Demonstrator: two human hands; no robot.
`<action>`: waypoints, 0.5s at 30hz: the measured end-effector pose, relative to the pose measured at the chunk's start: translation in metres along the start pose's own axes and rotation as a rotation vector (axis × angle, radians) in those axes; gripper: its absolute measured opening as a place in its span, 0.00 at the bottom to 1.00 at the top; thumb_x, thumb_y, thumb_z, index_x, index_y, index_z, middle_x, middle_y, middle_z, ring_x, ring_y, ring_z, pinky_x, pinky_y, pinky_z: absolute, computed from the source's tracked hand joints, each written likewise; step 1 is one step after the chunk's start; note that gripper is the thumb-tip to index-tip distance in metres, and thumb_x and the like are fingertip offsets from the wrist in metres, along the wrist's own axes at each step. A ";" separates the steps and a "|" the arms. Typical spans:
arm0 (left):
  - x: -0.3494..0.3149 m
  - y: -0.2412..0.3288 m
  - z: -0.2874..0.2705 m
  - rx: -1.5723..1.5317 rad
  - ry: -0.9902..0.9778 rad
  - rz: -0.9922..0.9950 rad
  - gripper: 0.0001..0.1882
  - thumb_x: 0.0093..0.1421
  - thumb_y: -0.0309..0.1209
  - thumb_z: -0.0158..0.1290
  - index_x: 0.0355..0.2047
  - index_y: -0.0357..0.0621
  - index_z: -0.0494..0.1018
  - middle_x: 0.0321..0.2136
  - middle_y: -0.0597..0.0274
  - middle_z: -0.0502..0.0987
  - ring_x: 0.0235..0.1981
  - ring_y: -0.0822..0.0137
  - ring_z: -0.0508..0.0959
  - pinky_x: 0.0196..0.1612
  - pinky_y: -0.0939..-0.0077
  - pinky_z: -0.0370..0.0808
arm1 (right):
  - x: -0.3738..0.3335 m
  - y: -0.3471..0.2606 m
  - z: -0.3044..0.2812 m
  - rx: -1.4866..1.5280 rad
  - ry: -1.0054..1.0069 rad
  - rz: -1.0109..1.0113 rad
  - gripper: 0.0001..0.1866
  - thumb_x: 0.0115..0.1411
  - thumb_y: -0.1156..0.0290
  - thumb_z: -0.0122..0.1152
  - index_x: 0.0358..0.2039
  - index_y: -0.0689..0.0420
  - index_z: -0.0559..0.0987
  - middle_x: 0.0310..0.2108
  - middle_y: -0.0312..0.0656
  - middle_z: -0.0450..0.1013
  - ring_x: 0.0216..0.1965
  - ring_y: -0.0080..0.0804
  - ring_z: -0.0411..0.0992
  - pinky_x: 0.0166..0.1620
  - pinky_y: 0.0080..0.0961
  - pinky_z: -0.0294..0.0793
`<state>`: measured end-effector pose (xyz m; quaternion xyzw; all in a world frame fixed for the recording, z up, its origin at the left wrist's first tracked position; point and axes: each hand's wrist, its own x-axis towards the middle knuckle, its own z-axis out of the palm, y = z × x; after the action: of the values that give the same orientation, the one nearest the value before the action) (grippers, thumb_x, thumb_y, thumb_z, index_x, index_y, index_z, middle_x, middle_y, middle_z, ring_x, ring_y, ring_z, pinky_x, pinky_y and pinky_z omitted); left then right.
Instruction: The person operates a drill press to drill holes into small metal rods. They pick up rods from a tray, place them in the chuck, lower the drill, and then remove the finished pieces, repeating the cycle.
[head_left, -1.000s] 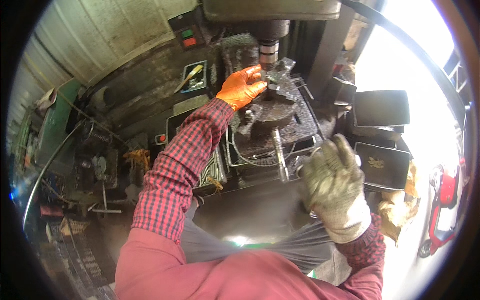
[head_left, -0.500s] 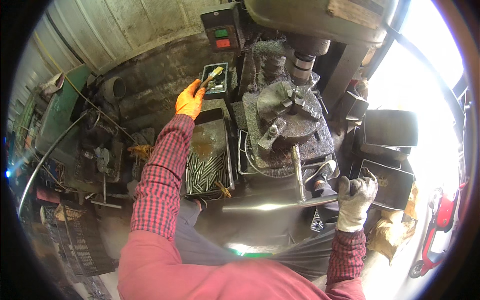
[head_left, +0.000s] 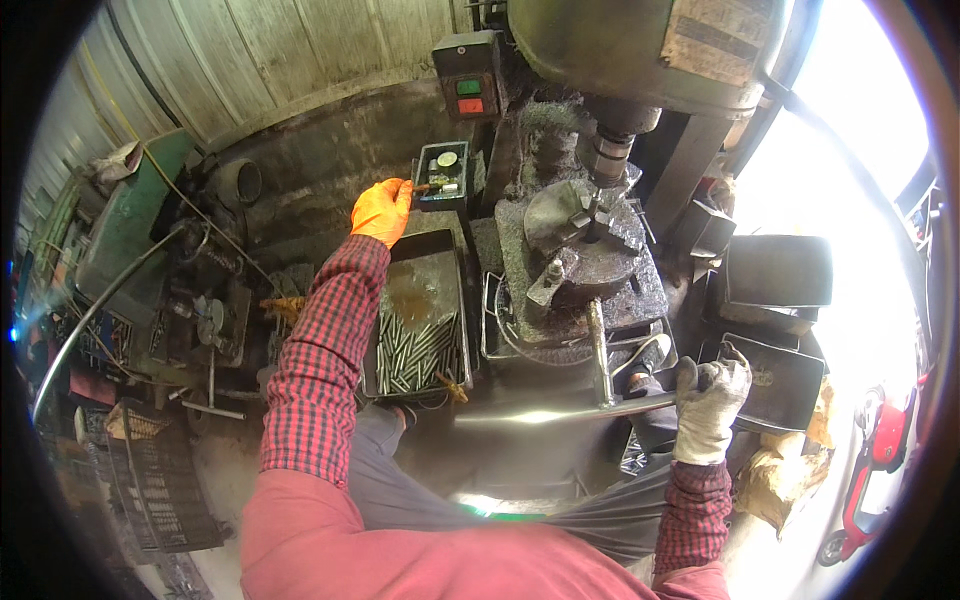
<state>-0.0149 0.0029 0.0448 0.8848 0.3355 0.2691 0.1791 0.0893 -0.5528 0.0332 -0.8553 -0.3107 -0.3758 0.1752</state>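
Observation:
My left hand (head_left: 383, 211), in an orange glove, pinches the handle of a small brush (head_left: 427, 187). The brush head is down in a small dark tray (head_left: 424, 206) holding a round pale piece and other small items. My right hand (head_left: 712, 405), in a soiled whitish glove, is curled round the right end of a long metal bar (head_left: 560, 414). That bar crosses a rod coming from the chuck fixture (head_left: 570, 225) on the drill press table. Above the fixture hangs the drill chuck (head_left: 608, 155), a drill bit pointing down from it.
A metal bin (head_left: 415, 352) of several steel pins stands below my left hand. A switch box (head_left: 468, 75) with green and red buttons is at the back. Dark containers (head_left: 778, 270) stand at the right, above a crumpled sack (head_left: 790, 470). Another machine (head_left: 205, 320) stands at the left.
The brush was raised with its bristles up over the tray; now its head is lowered into it. My right hand stays at the bar's end. The view has shifted slightly.

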 end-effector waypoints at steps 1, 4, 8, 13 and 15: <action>-0.001 0.002 -0.004 -0.010 -0.010 -0.006 0.24 0.74 0.49 0.52 0.49 0.39 0.84 0.46 0.40 0.85 0.51 0.41 0.83 0.54 0.53 0.78 | 0.001 0.000 0.000 -0.046 0.016 -0.032 0.20 0.58 0.63 0.75 0.16 0.54 0.75 0.23 0.47 0.72 0.37 0.56 0.75 0.58 0.54 0.73; -0.012 0.007 -0.026 -0.078 0.142 0.070 0.23 0.74 0.48 0.51 0.47 0.40 0.84 0.42 0.39 0.84 0.47 0.38 0.83 0.50 0.49 0.78 | 0.005 -0.002 -0.002 -0.029 0.037 -0.045 0.18 0.56 0.64 0.75 0.17 0.54 0.75 0.22 0.45 0.72 0.34 0.53 0.75 0.57 0.53 0.74; -0.043 0.032 -0.042 -0.321 0.045 0.045 0.20 0.75 0.43 0.55 0.48 0.38 0.84 0.40 0.50 0.88 0.42 0.55 0.86 0.48 0.62 0.79 | 0.009 -0.006 -0.009 -0.004 0.055 -0.039 0.19 0.56 0.64 0.74 0.16 0.52 0.73 0.21 0.44 0.71 0.30 0.51 0.73 0.53 0.54 0.75; -0.086 0.108 -0.022 -0.874 -0.184 0.098 0.16 0.76 0.37 0.58 0.49 0.35 0.85 0.35 0.73 0.81 0.33 0.80 0.74 0.38 0.82 0.71 | 0.006 -0.007 -0.014 0.022 -0.120 0.087 0.19 0.54 0.61 0.77 0.17 0.56 0.76 0.30 0.53 0.76 0.45 0.60 0.77 0.57 0.55 0.73; -0.085 0.134 -0.013 -0.917 -0.210 0.113 0.16 0.76 0.37 0.58 0.50 0.35 0.84 0.33 0.74 0.79 0.32 0.80 0.73 0.37 0.83 0.70 | 0.005 -0.007 -0.016 0.047 -0.163 0.111 0.19 0.53 0.62 0.76 0.16 0.56 0.76 0.28 0.52 0.75 0.44 0.60 0.77 0.57 0.54 0.73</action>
<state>-0.0099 -0.1493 0.0911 0.7539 0.1136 0.3079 0.5692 0.0786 -0.5536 0.0474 -0.8946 -0.2847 -0.2875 0.1899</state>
